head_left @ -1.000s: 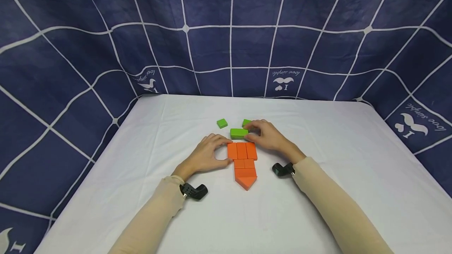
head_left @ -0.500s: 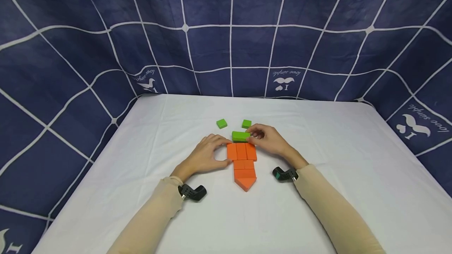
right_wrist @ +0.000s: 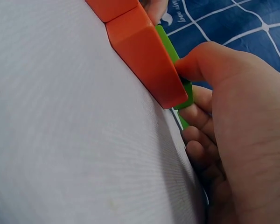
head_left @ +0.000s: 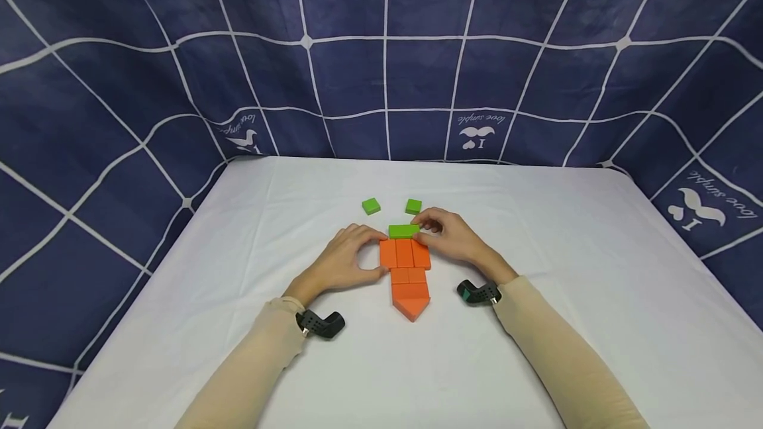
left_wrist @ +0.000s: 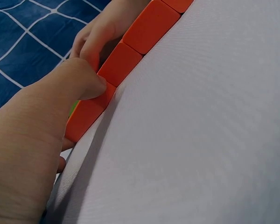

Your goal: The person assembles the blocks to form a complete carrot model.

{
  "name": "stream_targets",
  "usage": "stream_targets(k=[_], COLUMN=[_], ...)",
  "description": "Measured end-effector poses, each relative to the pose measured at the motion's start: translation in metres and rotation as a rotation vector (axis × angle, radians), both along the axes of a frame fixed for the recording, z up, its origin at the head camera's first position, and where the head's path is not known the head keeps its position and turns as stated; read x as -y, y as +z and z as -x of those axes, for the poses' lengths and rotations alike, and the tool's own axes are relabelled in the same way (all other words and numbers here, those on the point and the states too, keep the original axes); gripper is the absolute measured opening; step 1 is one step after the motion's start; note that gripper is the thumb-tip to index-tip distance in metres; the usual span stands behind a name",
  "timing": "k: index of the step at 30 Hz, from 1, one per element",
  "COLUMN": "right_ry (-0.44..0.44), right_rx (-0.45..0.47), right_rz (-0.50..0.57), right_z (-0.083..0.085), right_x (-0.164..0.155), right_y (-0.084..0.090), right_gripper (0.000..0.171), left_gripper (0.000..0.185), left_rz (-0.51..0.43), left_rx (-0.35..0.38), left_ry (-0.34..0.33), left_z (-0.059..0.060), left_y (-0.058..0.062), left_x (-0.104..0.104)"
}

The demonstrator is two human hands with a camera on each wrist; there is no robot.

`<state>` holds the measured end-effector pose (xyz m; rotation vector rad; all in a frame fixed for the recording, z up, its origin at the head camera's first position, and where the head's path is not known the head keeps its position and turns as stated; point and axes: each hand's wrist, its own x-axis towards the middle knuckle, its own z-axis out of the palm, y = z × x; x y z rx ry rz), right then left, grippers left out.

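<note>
Hands (head_left: pixel 352 260) on white table (head_left: pixel 536 230), blue backdrop (head_left: pixel 119 85)

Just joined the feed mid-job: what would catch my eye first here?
An orange block figure with a pointed lower end lies mid-table on the white cloth. The right hand pinches a long green block against its top edge, while the left hand grips its left side. Two small green blocks lie just beyond.

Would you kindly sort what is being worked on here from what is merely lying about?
In hand: long green block, pinched by the right hand; orange block figure, steadied by the left hand.
Lying about: two small green blocks on the white table.
</note>
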<state>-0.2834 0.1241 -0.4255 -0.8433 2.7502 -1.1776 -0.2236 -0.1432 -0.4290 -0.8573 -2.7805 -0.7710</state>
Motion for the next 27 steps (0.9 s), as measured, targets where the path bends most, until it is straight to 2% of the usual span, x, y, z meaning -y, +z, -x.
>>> stream_targets(k=[7,27], right_ry=[0.014,0.038], right_rx=[-0.022,-0.027], right_rz=[-0.002,0.004], right_z=[-0.0001,0.0006], right_x=[0.0009,-0.0013], right_y=[-0.0009,-0.0021], right_gripper=[0.017,0.017], left_gripper=[0.055,0.055], left_rz=[-0.004,-0.013], left_rx=[0.003,-0.015], left_ry=[0.002,0.001], left_z=[-0.001,-0.0001], left_y=[0.0008,-0.0019], left_x=[0.0002,-0.0006])
